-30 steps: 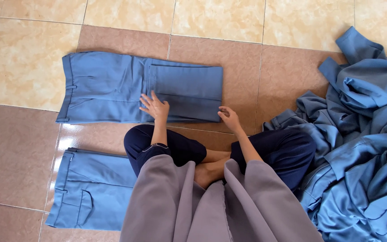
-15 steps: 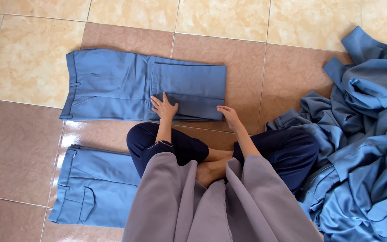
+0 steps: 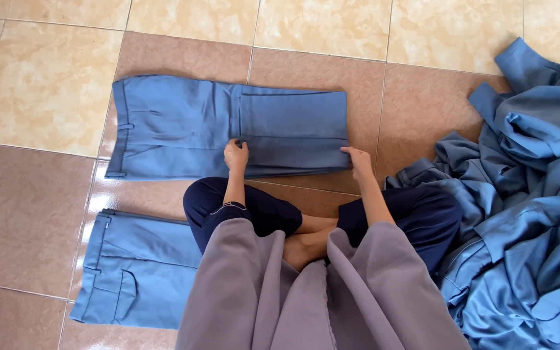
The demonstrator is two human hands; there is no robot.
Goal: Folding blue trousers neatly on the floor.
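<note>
Head view, looking down over my crossed legs (image 3: 384, 217) onto a floor (image 3: 46, 97) of tan and brown tiles; a pair of folded blue trousers (image 3: 228, 126) lies flat just ahead of my knees, waistband to the left and the doubled leg section to the right, spanning the brown tile row. My left hand (image 3: 236, 154) rests at the near edge of the trousers, close to the line where the folded leg layer begins; its fingers are curled onto the cloth, and it seems to pinch the edge of the upper layer, though I cannot tell for certain. My right hand (image 3: 358, 159) sits at the near right corner of the folded section, fingers bent over that corner and touching it; whether it grips or merely presses I cannot tell. A second pair of blue trousers (image 3: 131, 272), back pocket uppermost, lies to my left beside my knee, partly covered by my grey garment (image 3: 319, 298); a loose heap of blue clothes (image 3: 526, 194) is piled to my right, touching my right leg and well apart from the folded pair.
</note>
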